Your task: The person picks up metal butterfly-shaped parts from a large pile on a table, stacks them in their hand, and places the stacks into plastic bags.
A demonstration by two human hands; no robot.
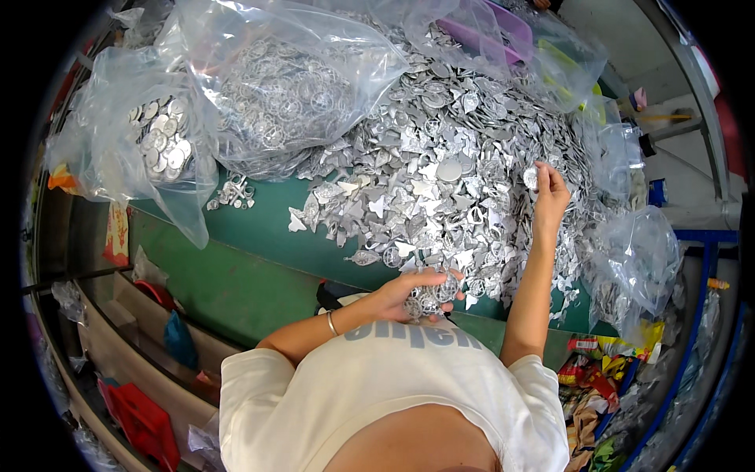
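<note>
Left hand point(405, 293) cupped around shiny, lacy silver discs point(429, 300) by the table's near edge; right hand point(553, 193) pinching a round silver piece point(531, 178) at the pile's point(448, 169) right; green table point(267, 212) showing front-left.

Silver-grey metal charms point(448, 208) gleam against a dark-green tabletop point(271, 220) — with a purple tub point(515, 33), a blue metal rack point(708, 236) and a white T-shirt point(377, 393) bearing grey lettering point(413, 333).

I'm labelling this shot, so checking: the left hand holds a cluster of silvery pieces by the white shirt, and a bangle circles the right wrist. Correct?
One side is wrong: in the head view, the bangle circles the left wrist. The left hand does hold a cluster of silvery pieces by the white shirt.
</note>
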